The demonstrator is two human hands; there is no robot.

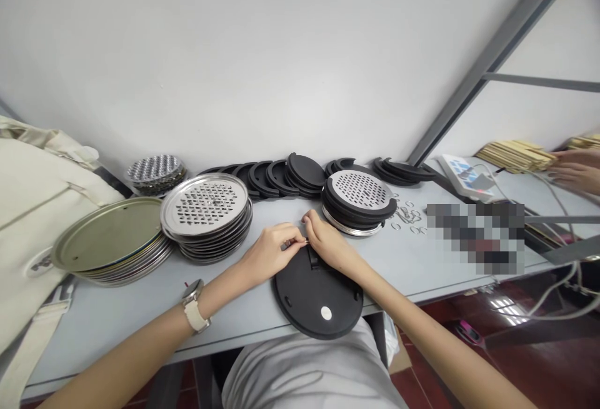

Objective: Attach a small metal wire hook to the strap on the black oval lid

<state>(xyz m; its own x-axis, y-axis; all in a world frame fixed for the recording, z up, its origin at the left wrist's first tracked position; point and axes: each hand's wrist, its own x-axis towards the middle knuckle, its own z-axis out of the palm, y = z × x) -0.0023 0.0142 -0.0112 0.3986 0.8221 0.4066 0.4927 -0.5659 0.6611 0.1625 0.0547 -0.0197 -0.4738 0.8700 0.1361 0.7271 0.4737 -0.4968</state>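
Observation:
A black round plastic disc (319,299) juts over the table's front edge toward my lap. It carries a white round sticker (325,313), small dark feet and a slot near its far side. At that far edge, my left hand (279,246) pinches a small shiny metal piece (306,242), mostly hidden by the fingers. My right hand (325,240) is closed around the disc's far edge, its fingertips close to the left ones. Several loose metal rings (407,214) lie to the right, beyond a stack of black discs (356,199) topped by a perforated metal plate.
Stacks of perforated plates (206,209) and olive trays (110,234) stand left, beside a cream bag (37,177). More black discs (304,174) line the wall. A white box (466,176), grey frame post (469,96) and another person's hand (579,168) near yellowish strips (515,156) are right.

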